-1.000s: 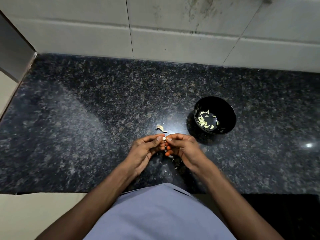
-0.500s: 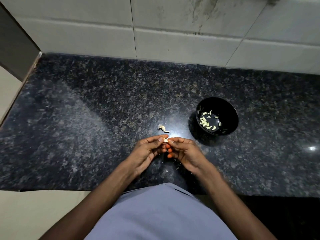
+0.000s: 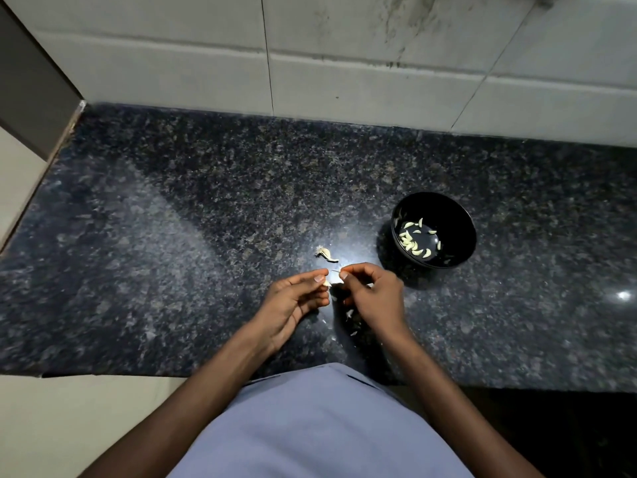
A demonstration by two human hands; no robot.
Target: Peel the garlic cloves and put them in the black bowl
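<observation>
Garlic clove point(image 3: 328, 281), pale and small, sits pinched between our two hands just below the centre of the frame, above the dark speckled bench point(image 3: 172, 257). Our left hand point(image 3: 293, 301) holds it with thumb and curled fingers point(image 3: 319, 278) closed round its lower end, while our right hand point(image 3: 374, 294) pinches at its top with thumb and forefinger, drawing what looks like a thin strip of skin away from it. Neither hand is spread; both are closed tight on the same clove.

To the right of centre stands the black bowl point(image 3: 458, 219), well apart from our hands, with a scatter of peeled cloves point(image 3: 413, 243) already lying across its bottom. We judge from that heap that much of the work is done. Just above our hands, a scrap of garlic point(image 3: 325, 254) lies on the bench, near our fingertips; whether it holds an unpeeled clove or is only root and husk we cannot tell. Flecks of peel point(image 3: 350, 313) are strewn on the bench under our right wrist.

What remains, as we read it, is to finish stripping this clove, drop it in the bowl, and deal with that last scrap if it holds anything. A grey tiled wall point(image 3: 344, 63) fills the top of the frame.
</observation>
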